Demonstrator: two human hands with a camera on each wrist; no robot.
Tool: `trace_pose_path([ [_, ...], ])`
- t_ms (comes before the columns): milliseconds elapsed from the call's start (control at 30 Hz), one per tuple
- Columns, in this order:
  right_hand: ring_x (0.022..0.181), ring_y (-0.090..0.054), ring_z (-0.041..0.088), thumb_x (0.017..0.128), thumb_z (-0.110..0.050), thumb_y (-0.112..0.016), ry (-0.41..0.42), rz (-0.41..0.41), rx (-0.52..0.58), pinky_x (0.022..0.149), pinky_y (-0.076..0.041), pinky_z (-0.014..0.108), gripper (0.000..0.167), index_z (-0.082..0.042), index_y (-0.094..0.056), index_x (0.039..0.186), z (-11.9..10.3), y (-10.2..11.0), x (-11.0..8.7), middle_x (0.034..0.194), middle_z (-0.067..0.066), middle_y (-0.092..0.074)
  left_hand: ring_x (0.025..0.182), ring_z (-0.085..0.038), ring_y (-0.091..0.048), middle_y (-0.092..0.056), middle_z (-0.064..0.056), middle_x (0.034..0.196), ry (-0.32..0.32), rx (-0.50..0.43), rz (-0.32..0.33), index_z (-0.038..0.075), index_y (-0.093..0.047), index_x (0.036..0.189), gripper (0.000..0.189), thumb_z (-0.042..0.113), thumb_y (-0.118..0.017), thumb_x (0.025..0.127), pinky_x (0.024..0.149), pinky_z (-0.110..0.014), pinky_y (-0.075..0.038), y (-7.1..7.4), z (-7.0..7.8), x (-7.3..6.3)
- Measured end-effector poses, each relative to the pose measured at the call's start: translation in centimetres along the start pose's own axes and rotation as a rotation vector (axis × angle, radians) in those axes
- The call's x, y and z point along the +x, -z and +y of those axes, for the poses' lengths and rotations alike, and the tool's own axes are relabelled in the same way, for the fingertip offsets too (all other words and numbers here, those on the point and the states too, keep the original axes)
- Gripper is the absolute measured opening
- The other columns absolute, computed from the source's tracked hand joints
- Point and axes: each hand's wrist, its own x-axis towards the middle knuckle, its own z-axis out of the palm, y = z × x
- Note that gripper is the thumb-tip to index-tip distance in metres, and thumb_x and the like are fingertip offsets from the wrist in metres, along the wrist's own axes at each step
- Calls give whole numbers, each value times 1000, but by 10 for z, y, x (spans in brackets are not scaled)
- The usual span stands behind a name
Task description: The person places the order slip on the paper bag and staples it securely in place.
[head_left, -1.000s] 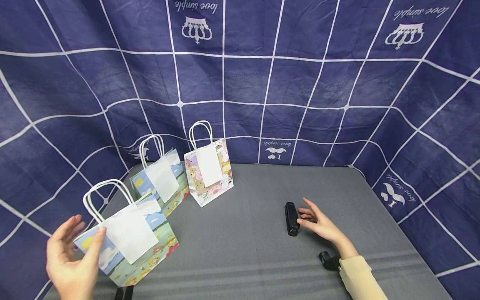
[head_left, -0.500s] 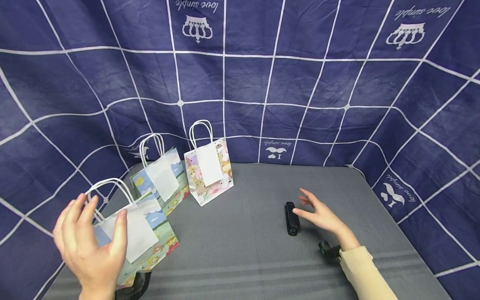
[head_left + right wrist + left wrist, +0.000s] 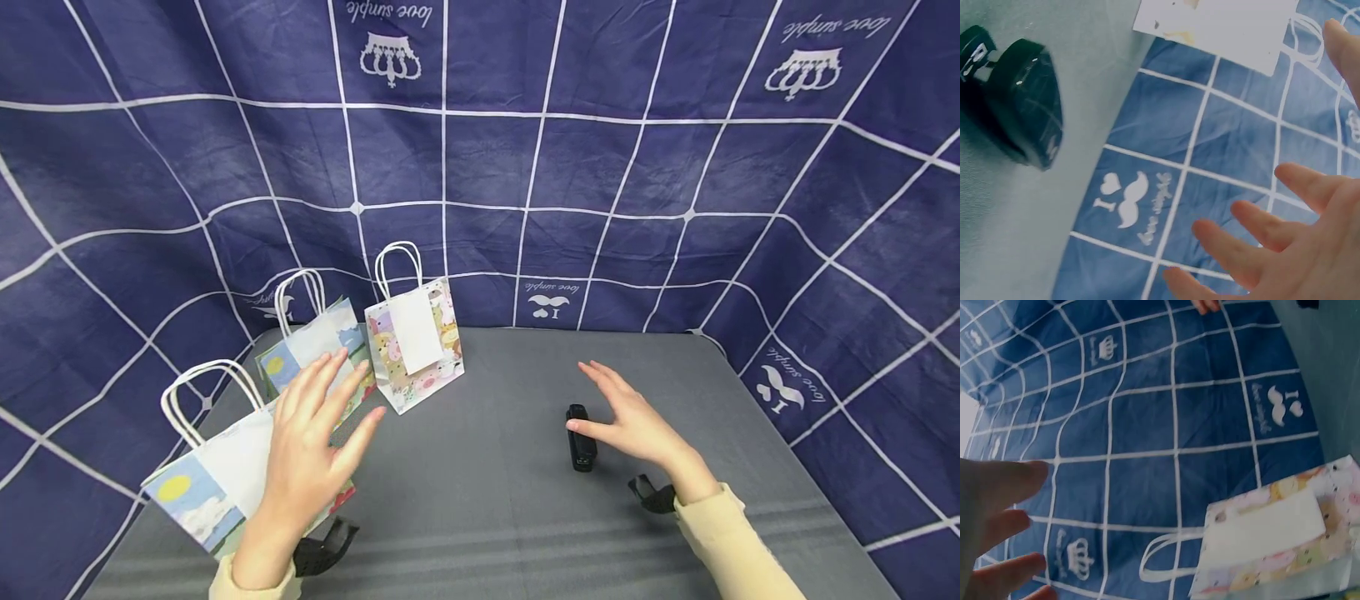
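My left hand is raised in front of the nearest paper gift bag, fingers spread, holding nothing. That bag has a sun and sky print, white twisted handles and a white card on its front; the hand hides part of it. My right hand hovers with spread fingers beside a black stapler, its thumb overlapping the stapler's edge in the head view. In the right wrist view the stapler lies on the grey cloth, apart from the fingers.
Behind stand a second sky-print bag and an animal-print bag, each with a white card. A blue checked curtain walls the back and sides of the grey table. Black straps circle both wrists.
My left hand has moved away from the near bag, to the right, and its fingers have spread. The right hand has lifted slightly beside the stapler, its fingers straighter. The bags stay put.
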Motion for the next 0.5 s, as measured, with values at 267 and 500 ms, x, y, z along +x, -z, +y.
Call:
trace_pose_path([
  [267,136,-22,38,76,-64,-63,51,-15,-81,105,-13,62,90,-25,-27,148,-19,0,-5,154,9,-16,134,-36,-31,-41,-14,143,7,-13,-335,16,-53,134,63,48,-67,81,110,-49,-16,-22,3,-6],
  [500,140,-13,33,77,-68,-59,119,-26,-170,106,-9,61,89,-32,-22,149,-31,-6,-9,155,7,-14,140,-29,-17,-33,-9,149,-12,21,-516,22,-46,140,74,62,-61,80,110,-52,-9,-40,6,-11],
])
